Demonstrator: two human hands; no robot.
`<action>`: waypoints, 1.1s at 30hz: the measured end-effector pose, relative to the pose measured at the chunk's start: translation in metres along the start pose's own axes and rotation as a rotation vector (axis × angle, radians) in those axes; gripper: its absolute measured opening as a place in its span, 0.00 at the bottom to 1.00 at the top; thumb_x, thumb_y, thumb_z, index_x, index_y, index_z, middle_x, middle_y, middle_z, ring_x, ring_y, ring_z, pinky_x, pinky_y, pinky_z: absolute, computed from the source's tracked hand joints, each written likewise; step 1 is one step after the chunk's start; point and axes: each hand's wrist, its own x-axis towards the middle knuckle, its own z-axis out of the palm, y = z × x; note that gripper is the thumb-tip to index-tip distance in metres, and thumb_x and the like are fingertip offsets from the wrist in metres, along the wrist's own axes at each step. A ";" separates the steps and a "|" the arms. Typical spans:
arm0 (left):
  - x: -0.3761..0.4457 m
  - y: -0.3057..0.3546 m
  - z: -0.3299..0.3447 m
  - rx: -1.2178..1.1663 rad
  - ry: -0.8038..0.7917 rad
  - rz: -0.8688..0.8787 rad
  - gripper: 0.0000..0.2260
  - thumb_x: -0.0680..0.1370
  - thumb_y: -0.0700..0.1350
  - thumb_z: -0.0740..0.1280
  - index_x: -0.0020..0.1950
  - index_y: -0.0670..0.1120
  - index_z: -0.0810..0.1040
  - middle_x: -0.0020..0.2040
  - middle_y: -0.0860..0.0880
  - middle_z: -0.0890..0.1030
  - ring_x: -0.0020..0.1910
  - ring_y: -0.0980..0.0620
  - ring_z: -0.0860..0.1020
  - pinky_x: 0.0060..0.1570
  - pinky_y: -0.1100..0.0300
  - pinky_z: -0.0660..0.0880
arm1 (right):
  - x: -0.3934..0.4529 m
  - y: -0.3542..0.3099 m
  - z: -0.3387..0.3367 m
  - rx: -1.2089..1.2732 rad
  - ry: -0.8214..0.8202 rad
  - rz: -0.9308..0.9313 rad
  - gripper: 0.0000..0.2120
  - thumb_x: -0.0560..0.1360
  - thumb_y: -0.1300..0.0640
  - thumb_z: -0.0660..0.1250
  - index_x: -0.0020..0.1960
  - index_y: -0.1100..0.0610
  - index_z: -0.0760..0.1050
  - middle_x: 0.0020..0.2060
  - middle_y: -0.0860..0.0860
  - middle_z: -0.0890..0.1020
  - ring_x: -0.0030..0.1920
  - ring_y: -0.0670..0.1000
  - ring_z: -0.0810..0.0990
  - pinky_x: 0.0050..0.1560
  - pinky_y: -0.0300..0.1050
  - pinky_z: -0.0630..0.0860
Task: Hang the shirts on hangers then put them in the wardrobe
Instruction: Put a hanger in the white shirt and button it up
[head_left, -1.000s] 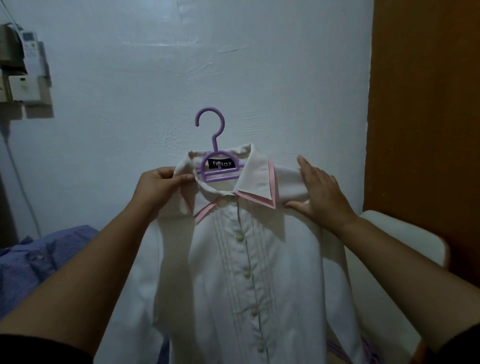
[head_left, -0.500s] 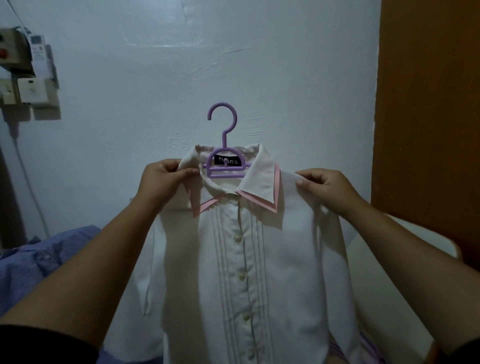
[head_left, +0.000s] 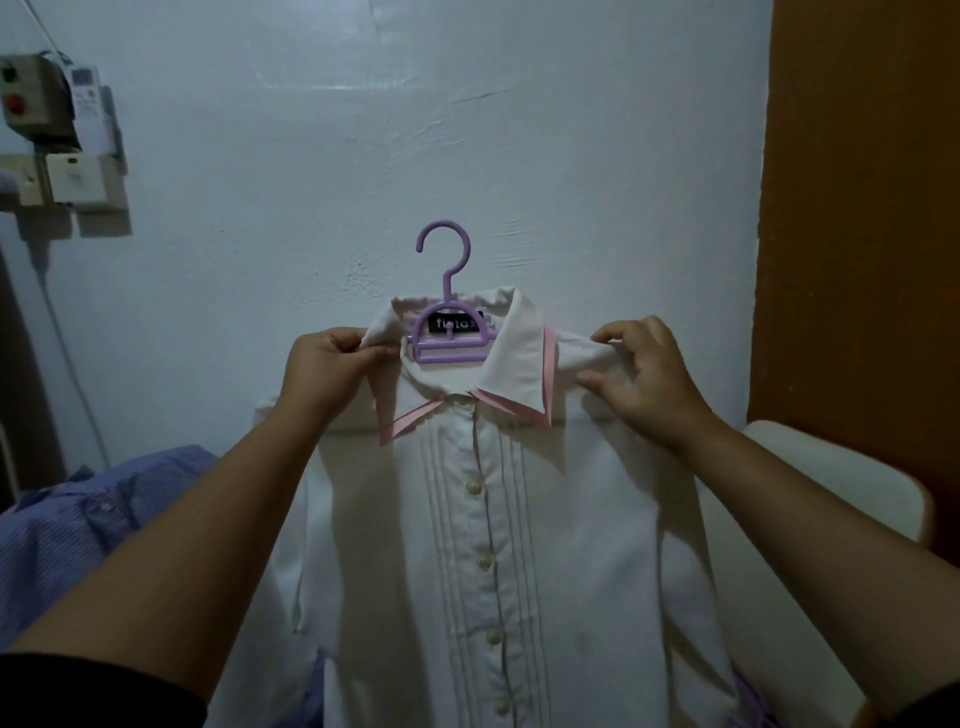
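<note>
A white buttoned shirt (head_left: 493, 545) with a pink-edged collar hangs in front of me on a purple plastic hanger (head_left: 447, 312), whose hook sticks up above the collar. My left hand (head_left: 327, 369) pinches the shirt's left shoulder and collar edge. On the other side my right hand (head_left: 644, 379) pinches the fabric at the right shoulder. The hanger's arms are hidden inside the shirt.
A blue striped shirt (head_left: 88, 519) lies at the lower left. A brown wooden panel (head_left: 857, 234) stands at the right, with a white rounded chair back (head_left: 831, 483) below it. A white wall is behind; switch boxes (head_left: 57, 145) hang at upper left.
My right hand went from lying flat on the right shoulder to pinching its fabric. The shirt and hanger sit a little higher and more centred in view.
</note>
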 end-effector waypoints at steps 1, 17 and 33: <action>0.001 0.000 0.001 -0.016 0.021 -0.008 0.11 0.71 0.39 0.75 0.52 0.47 0.82 0.31 0.58 0.81 0.29 0.66 0.75 0.34 0.70 0.73 | -0.005 0.002 0.001 -0.075 0.024 -0.089 0.23 0.68 0.46 0.72 0.58 0.54 0.72 0.49 0.52 0.69 0.52 0.51 0.68 0.54 0.45 0.66; 0.002 0.025 -0.007 0.003 -0.121 -0.023 0.04 0.70 0.46 0.76 0.42 0.53 0.83 0.33 0.57 0.83 0.34 0.62 0.80 0.44 0.58 0.78 | 0.000 0.018 -0.005 -0.559 -0.027 -0.345 0.45 0.64 0.43 0.76 0.72 0.61 0.60 0.57 0.61 0.76 0.52 0.60 0.76 0.50 0.54 0.75; -0.012 0.002 -0.049 0.832 -0.214 0.716 0.50 0.60 0.57 0.81 0.75 0.41 0.63 0.65 0.40 0.74 0.58 0.39 0.74 0.54 0.45 0.75 | 0.006 0.020 -0.019 -0.412 -0.106 -0.162 0.46 0.64 0.45 0.76 0.75 0.54 0.57 0.61 0.59 0.72 0.57 0.59 0.73 0.53 0.57 0.74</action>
